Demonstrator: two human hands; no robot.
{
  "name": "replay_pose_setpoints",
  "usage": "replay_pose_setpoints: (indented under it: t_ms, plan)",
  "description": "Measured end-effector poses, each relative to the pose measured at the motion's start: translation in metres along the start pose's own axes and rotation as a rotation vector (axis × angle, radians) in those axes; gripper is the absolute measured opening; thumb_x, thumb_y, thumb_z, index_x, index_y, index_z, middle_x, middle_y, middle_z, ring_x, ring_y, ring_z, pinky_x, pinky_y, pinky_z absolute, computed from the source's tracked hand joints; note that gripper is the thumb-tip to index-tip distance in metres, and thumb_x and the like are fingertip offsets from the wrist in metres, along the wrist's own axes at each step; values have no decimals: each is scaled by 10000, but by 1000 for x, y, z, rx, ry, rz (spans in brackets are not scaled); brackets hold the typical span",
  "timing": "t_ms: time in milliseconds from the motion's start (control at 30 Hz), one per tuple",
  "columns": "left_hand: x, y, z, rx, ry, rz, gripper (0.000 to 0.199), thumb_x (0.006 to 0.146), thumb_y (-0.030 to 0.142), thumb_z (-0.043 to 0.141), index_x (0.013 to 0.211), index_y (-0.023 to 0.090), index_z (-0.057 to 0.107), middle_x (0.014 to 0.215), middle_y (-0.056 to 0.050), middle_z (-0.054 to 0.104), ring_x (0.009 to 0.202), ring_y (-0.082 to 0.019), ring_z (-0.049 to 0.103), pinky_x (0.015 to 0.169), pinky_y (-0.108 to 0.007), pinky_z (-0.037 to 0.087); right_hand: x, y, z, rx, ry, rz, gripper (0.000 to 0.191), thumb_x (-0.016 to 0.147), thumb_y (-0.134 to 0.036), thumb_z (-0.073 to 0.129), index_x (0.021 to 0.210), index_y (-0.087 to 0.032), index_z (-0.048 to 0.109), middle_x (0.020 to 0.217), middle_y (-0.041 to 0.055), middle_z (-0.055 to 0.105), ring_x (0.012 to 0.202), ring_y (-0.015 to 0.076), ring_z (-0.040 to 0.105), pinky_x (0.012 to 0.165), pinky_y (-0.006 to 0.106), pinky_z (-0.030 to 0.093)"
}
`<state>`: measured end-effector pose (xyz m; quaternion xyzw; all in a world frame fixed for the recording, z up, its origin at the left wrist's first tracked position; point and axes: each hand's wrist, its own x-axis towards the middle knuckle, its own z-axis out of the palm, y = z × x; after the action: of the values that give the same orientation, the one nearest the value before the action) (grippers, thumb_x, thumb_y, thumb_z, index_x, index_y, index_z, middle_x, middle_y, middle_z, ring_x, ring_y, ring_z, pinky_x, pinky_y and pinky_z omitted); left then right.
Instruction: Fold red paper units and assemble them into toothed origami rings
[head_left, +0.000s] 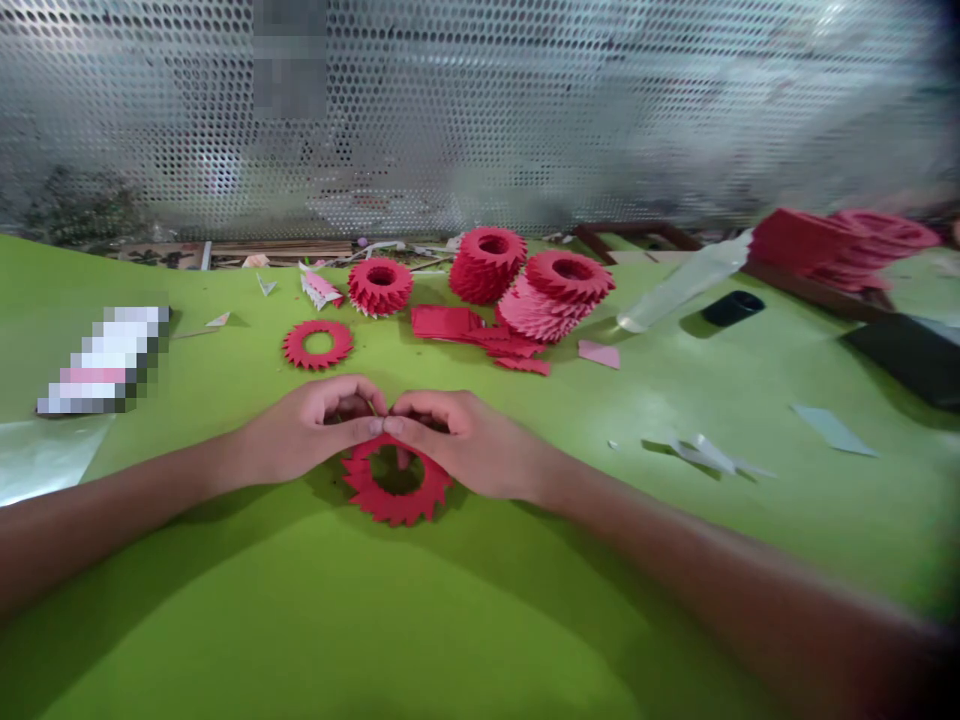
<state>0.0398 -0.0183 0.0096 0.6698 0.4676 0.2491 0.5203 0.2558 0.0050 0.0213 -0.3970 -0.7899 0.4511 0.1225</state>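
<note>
Head view, the only one, looking down at both hands:

1. The left hand and right hand are together, curled with their thumbs meeting at the tips. They appear clamped on the upper edge of a red paper ring, though the fingers hide exactly how it is held.

2. The ring sits just below both hands on the green surface, with its lower arc showing beneath them.

3. The ring looks light, made of many small folded paper pieces. It seems stiff enough to keep its shape, but its pointed teeth could bend or its pieces slip apart. The band looks the safest place to hold, using both hands on opposite sides.

4. Ahead of the left hand are one flat red ring and one short ring. Ahead of the hands, there are also two tall rings: one red, one red and pink.

5. Ahead of the right hand lies one loose red paper pile and one pink slip.

6. Farther right are one clear bottle, one black cap, and one stack of red pieces.
</note>
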Motion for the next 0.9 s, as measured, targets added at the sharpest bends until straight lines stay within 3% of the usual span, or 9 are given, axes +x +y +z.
replay_pose_setpoints:
  t_ms: [400,700,900]
  plan:
    - [1,3,-2,90,28,3,360,918,542,540,952,188,593,763,23,517,635,-122,443,556,-252,334,2,0,8,82,41,-51,323,987,-360,479,782,-167,639,676,-23,627,520,74,472,495,216,336]
    - [1,6,2,15,47,-28,361,870,536,636,903,179,591,718,31,529,594,-109,445,513,-233,312,2,3,8,87,46,-43,303,972,-401,491,835,-175,638,642,-37,550,544,92,458,502,231,316]
    - [1,1,-1,83,7,-6,344,928,539,559,957,196,584,763,29,525,627,-117,449,553,-244,331,2,0,9,57,63,-52,280,968,-355,493,793,-175,617,629,-44,541,535,87,455,501,233,315]
